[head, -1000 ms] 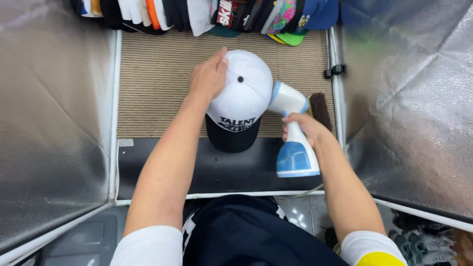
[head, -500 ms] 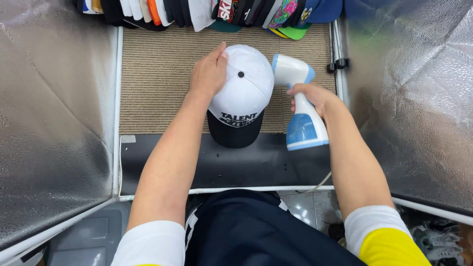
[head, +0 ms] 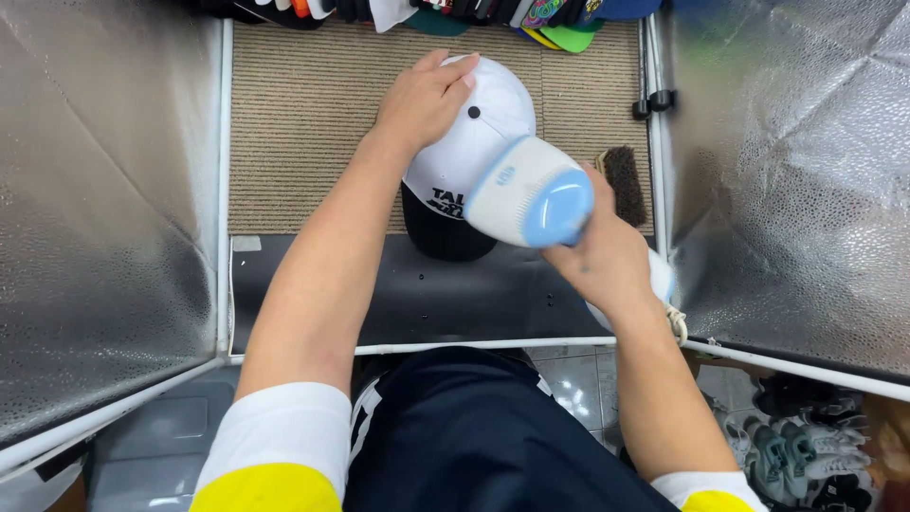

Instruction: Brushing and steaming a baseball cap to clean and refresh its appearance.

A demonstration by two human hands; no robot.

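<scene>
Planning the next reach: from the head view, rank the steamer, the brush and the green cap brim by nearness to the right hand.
1. Steamer, held in the right hand.
2. Brush, just beyond, right side of the mat.
3. Green cap brim, top edge.

Foil walls [head: 104,209] flank; brush [head: 626,183] right of cap [head: 474,142]

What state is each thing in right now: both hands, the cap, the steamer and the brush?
Left hand: palm down on the cap's crown.
Right hand: gripping the steamer.
White cap: upright on a dark stand, black brim toward the person.
Handheld steamer: raised, blue-rimmed head facing the camera, in front of the cap.
Brush: lying flat on the mat, untouched.
</scene>
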